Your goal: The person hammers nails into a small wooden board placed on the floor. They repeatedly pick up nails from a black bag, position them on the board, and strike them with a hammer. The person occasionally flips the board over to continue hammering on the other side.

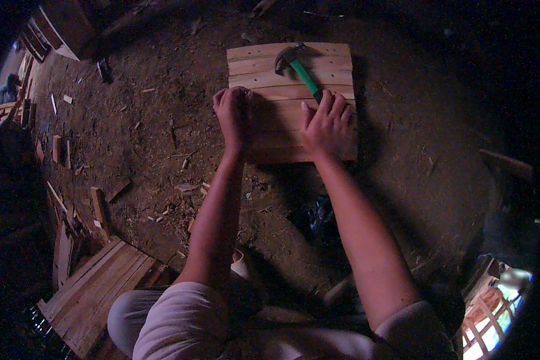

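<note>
A square panel of light wooden slats, dotted with small dark nail heads, lies in front of me. A claw hammer with a green handle rests on it, head toward the far edge. My left hand is at the panel's left edge with its fingers curled together; whatever they hold, if anything, is hidden in shadow. My right hand lies over the panel's right side, fingers spread. Its fingertips reach the dark end of the hammer's handle without wrapping round it.
Wood scraps and chips litter the dirt floor. Another slatted wooden panel is at the lower left beside my knee. A crumpled dark plastic bag lies below the near panel. A wooden piece is at the far right.
</note>
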Action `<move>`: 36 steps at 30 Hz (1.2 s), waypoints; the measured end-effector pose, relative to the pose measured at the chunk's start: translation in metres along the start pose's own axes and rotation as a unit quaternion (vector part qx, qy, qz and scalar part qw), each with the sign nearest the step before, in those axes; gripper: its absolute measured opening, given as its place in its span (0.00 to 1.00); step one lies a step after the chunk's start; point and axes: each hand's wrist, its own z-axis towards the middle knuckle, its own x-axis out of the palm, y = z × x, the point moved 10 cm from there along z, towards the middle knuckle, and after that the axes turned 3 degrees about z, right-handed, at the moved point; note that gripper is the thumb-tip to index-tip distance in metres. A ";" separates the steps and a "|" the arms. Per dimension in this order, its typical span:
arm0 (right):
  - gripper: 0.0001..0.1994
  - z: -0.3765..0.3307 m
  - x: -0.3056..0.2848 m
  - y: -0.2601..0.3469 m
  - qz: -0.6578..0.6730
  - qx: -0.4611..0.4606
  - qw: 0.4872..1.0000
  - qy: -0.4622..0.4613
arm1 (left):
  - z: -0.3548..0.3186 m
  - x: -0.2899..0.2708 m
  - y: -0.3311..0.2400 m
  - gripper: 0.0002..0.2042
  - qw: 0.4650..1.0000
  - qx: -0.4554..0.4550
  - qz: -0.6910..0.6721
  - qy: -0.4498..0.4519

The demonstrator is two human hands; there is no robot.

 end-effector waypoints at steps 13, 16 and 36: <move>0.14 0.002 0.013 -0.007 0.054 -0.022 0.996 0.070 | -0.006 0.003 -0.016 0.11 0.995 0.070 0.068 -0.011; 0.13 0.010 0.004 -0.024 0.158 -0.026 0.982 0.097 | -0.002 0.004 -0.037 0.12 0.998 0.052 0.041 0.000; 0.14 -0.038 -0.058 0.033 0.243 -0.065 0.937 0.244 | -0.002 -0.002 -0.035 0.12 0.998 0.050 0.046 -0.006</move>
